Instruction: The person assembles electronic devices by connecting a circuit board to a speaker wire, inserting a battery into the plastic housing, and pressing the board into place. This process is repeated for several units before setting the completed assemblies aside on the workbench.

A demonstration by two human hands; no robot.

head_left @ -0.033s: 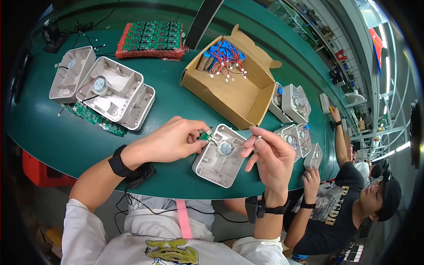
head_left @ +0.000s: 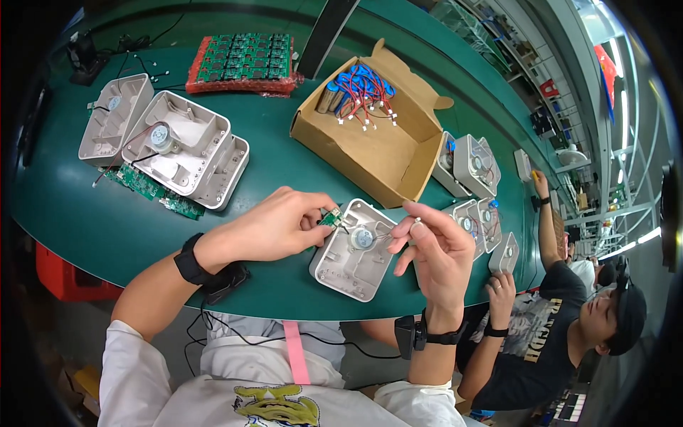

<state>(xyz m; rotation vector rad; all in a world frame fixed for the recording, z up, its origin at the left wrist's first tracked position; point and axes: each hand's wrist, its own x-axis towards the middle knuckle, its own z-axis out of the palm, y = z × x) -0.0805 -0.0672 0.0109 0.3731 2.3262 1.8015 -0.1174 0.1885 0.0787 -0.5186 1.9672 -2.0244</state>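
Green surface (head_left: 270, 156) runs across the workshop, with a cardboard box (head_left: 338, 151) of blue batteries (head_left: 359, 84) standing beyond the hands. Near its front edge lies an open gray case (head_left: 346, 274), a round silver part (head_left: 362, 238) inside. Fingers of the left hand (head_left: 267, 226) pinch a small green board (head_left: 331, 218) just beside the case's upper left corner. Thumb and fingers of the right hand (head_left: 442, 252) pinch a tiny white plug (head_left: 417, 221) above the case's right side. Farther right, a co-worker's hand (head_left: 501, 288) touches another case (head_left: 504, 254).
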